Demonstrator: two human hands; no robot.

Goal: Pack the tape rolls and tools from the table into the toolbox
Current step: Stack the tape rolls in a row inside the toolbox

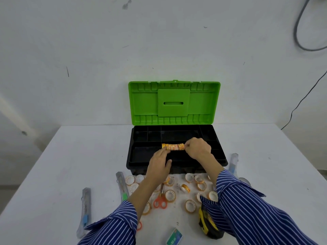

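While loose rolls [190,206] wait on the table [53,174], both hands, left [158,164], right [198,149], pinch a tape stack [174,146] (ends gripped) over the toolbox [139,156].

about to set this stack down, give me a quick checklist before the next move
1. Green toolbox lid fully open: ok.
2. Row of orange tape rolls held at both ends, left hand and right hand: ok.
3. Row over the black compartment tray: ok.
4. Compartment beneath clear: cannot tell, hands hide it.
5. Loose tape rolls on the white table packed: not ok.
6. Orange-handled scissors and grey utility knife packed: not ok.
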